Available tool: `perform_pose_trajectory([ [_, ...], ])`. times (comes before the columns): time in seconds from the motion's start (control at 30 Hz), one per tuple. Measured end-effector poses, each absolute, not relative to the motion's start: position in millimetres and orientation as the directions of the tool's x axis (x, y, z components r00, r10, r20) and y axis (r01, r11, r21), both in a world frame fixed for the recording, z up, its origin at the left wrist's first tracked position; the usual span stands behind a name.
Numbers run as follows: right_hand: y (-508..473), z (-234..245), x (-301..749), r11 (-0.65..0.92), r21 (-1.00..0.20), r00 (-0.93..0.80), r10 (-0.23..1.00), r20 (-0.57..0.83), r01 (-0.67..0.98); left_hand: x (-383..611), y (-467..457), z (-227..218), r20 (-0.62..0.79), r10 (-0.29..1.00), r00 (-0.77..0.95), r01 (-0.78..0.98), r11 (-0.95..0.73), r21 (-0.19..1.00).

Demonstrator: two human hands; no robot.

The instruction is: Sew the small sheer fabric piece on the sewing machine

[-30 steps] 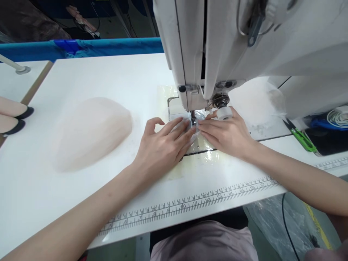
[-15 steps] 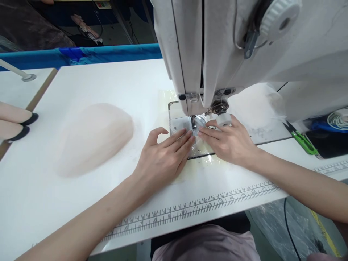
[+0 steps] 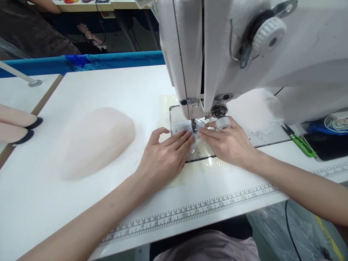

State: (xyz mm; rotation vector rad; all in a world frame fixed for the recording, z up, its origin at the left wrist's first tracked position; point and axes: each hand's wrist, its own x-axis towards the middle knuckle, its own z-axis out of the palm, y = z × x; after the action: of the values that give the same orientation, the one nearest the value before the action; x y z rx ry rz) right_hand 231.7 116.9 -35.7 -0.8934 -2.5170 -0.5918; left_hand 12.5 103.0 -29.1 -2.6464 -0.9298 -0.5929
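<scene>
My left hand (image 3: pixel 163 156) lies flat with its fingers stretched out, pressing a small sheer piece of fabric (image 3: pixel 196 135) onto the needle plate (image 3: pixel 187 127) of a white sewing machine (image 3: pixel 231 54). My right hand (image 3: pixel 228 143) rests flat on the other side of the needle, fingertips on the same piece. A white ring-like thimble (image 3: pixel 223 123) sits on my right thumb. The presser foot (image 3: pixel 194 127) stands between my fingertips.
A pale pink stack of sheer pieces (image 3: pixel 95 141) lies on the white table (image 3: pixel 81 90) at left; another pale pile (image 3: pixel 252 107) sits behind the machine. Green thread snips (image 3: pixel 299 143) lie at right. A printed ruler (image 3: pixel 203 206) runs along the table's front edge.
Both hands have stayed on the fabric at the needle, shifting only slightly. The camera has tilted, so the scene sits lower in the picture.
</scene>
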Motion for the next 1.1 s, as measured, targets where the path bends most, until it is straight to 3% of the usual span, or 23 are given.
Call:
perform_pose_trajectory([
  [0.77,120.5,-36.9,230.3,0.675,0.245,-0.702,0.569,0.427,0.696,13.3,109.4,-31.9,0.463,0.57,0.679,0.658,-0.752,-0.037],
  [1.1,120.0,-37.3,229.5,0.668,0.247,-0.698,0.576,0.426,0.702,11.1,111.5,-35.2,0.464,0.558,0.688,0.65,-0.758,-0.053],
])
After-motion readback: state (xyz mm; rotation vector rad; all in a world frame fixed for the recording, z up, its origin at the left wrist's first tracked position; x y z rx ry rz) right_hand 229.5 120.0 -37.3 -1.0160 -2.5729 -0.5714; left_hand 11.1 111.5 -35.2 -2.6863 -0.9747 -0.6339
